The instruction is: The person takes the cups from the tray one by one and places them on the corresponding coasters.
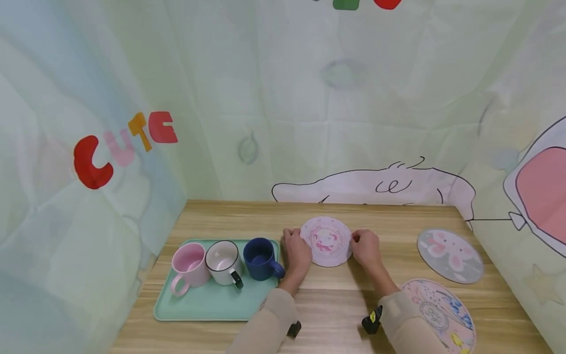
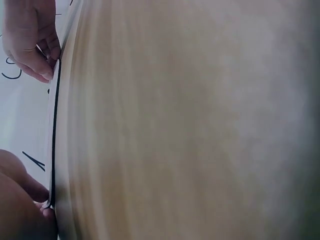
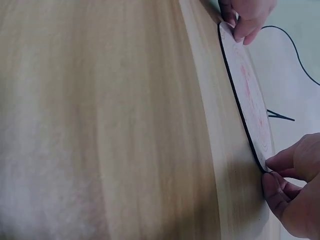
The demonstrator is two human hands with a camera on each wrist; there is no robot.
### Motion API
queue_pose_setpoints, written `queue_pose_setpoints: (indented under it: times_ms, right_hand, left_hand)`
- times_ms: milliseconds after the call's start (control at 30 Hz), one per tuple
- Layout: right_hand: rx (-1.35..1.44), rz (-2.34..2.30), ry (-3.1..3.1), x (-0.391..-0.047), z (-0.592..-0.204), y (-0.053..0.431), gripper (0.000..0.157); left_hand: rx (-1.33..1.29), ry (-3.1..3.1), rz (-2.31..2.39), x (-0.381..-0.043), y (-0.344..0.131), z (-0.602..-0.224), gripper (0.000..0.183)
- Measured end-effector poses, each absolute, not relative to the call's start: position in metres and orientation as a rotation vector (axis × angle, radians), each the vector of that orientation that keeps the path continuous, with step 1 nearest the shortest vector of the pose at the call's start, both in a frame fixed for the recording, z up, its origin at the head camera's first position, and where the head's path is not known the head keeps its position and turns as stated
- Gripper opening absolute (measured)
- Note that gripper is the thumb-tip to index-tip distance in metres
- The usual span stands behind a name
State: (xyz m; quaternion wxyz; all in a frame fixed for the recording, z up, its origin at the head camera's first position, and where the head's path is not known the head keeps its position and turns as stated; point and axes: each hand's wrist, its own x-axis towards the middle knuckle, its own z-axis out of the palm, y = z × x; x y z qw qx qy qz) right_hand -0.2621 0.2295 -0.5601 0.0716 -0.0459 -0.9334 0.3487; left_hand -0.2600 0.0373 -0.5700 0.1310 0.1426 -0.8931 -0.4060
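Note:
Both hands hold a thin round pale-pink mat with a pink print and a dark underside edge. My left hand grips its left edge, beside the tray. At the right edge, my right hand pinches the rim between thumb and fingers. In the right wrist view the mat appears tilted edge-on, with the right hand close by and the left hand at the far end. The left wrist view shows the left hand only partly.
A mint-green tray on the left bears a pink mug, a white mug and a navy mug. To the right lie a grey round mat and a floral round mat, partly behind the right sleeve. A printed curtain backs the wooden table.

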Motion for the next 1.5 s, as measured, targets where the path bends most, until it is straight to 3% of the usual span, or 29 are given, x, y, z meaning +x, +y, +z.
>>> queue_pose_setpoints:
  times_ms: [767,1267,1500]
  right_hand:
    - [-0.012,0.909,-2.847,-0.255,-0.553,0.229,0.012]
    - [-0.163,1.160,-2.931,-0.255,-0.549,0.237,0.030]
    - [-0.179,1.216,-2.935,-0.252,-0.541,0.238,0.030]
  left_hand:
    - [0.441,-2.654,-1.141,-0.260,0.039,-0.569,0.033]
    - [0.428,-2.704,-1.139,-0.257,0.039,-0.563,0.030]
    - [0.439,-2.816,-1.070,-0.254,0.044,-0.551,0.048]
